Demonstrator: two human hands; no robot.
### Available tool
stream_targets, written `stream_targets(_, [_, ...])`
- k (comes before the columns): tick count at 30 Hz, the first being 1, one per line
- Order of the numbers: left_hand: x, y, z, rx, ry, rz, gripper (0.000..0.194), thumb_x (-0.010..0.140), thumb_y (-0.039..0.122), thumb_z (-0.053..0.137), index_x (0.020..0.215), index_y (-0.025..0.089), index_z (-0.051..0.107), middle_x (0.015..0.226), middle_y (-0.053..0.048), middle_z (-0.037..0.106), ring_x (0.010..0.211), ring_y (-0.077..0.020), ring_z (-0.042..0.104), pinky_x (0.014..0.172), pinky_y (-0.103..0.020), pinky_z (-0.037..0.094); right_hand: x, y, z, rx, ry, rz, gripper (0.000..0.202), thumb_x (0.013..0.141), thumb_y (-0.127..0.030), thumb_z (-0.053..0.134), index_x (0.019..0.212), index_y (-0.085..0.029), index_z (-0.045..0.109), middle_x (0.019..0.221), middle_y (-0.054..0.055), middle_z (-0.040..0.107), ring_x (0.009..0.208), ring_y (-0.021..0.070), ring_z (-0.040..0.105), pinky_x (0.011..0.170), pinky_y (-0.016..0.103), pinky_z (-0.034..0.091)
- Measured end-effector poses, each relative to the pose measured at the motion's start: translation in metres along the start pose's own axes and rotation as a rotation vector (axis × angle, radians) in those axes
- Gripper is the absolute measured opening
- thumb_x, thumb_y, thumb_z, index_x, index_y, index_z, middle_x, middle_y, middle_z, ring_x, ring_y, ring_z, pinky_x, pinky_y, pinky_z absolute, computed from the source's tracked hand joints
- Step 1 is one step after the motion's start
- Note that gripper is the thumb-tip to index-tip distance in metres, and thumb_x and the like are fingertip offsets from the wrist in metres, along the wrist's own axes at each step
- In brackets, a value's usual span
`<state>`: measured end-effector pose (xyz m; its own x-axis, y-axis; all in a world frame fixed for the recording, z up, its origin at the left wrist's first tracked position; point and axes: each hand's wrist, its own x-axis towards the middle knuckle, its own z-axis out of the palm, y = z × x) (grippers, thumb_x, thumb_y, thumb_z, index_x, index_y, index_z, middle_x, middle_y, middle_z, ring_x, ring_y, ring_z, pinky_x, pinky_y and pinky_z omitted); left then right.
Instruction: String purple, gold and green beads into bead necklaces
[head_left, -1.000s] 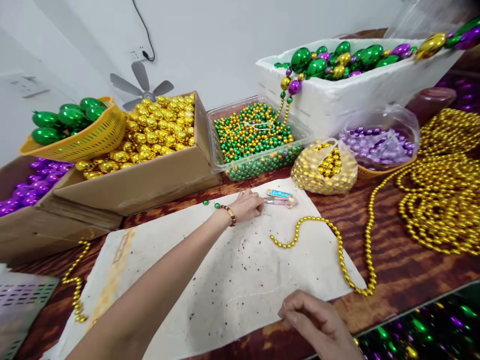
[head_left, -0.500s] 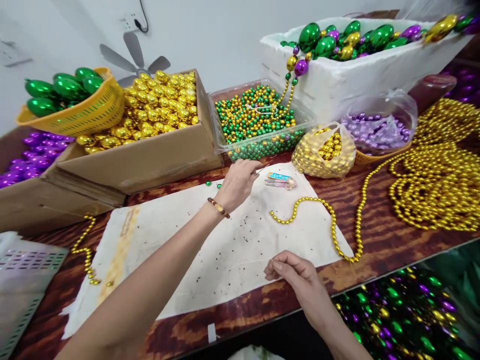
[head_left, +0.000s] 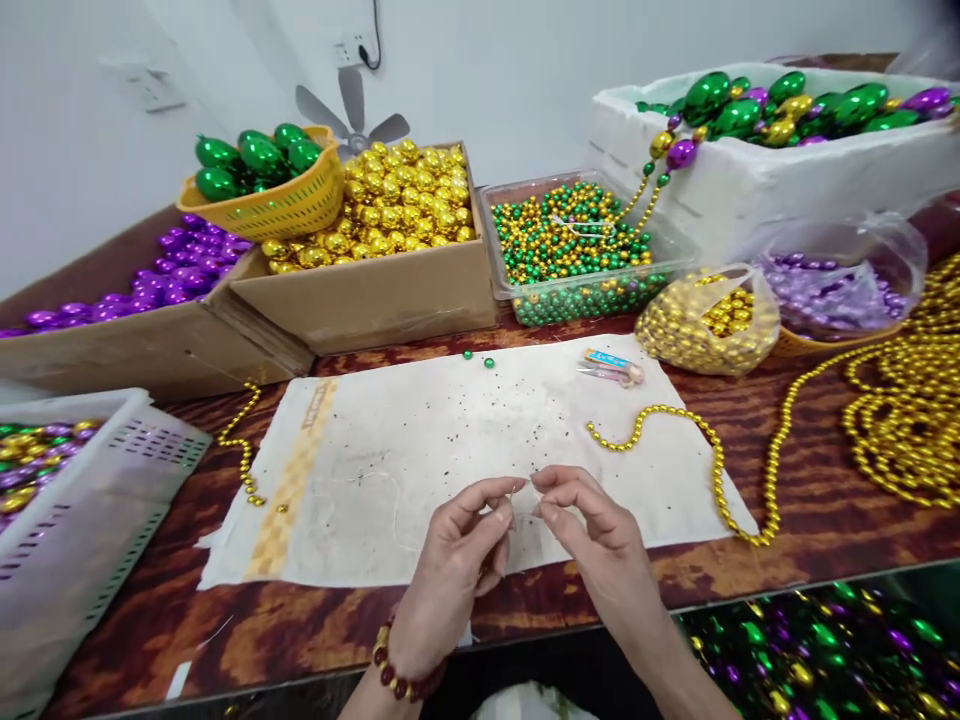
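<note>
Fine pinch work, near edge

Left hand (head_left: pixel 459 555) and right hand (head_left: pixel 596 530) nearly meet over the near part of the white cloth (head_left: pixel 360 420); thumb and forefinger of each appear pinched on thin thread (head_left: pixel 396 512). A length of it lies looped to the left (so faint it almost vanishes). Probably featherlight, limp, slick; best gripped close to its tip. Gold bead strand (head_left: pixel 772 490) to the right, snips (head_left: pixel 611 372) far right.

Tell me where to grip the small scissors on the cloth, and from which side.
Probably best to take the small scissors by the handle end, from the near right: they lie flat on the cloth, blades pointing left, blue packet just behind.
</note>
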<state>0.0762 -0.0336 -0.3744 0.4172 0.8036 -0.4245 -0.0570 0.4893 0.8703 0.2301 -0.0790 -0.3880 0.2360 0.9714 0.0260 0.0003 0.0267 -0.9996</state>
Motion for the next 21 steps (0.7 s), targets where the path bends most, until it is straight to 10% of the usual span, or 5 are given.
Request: stream_targets(21, [-0.011, -0.004, -0.008, -0.014, 0.06, 0.107, 0.028, 0.082, 0.033, 0.067, 0.108, 0.024, 0.069, 0.06, 0.004, 0.045, 0.047, -0.0047, 0.036, 0.04, -0.017, 0.022, 0.004, -0.018, 0.025, -0.265, 0.006, -0.11, 0.015, 0.086, -0.014, 0.054, 0.075, -0.021, 0.061, 0.099, 0.004, 0.064, 0.096, 0.0212, 0.059, 0.088, 0.037, 0.043])
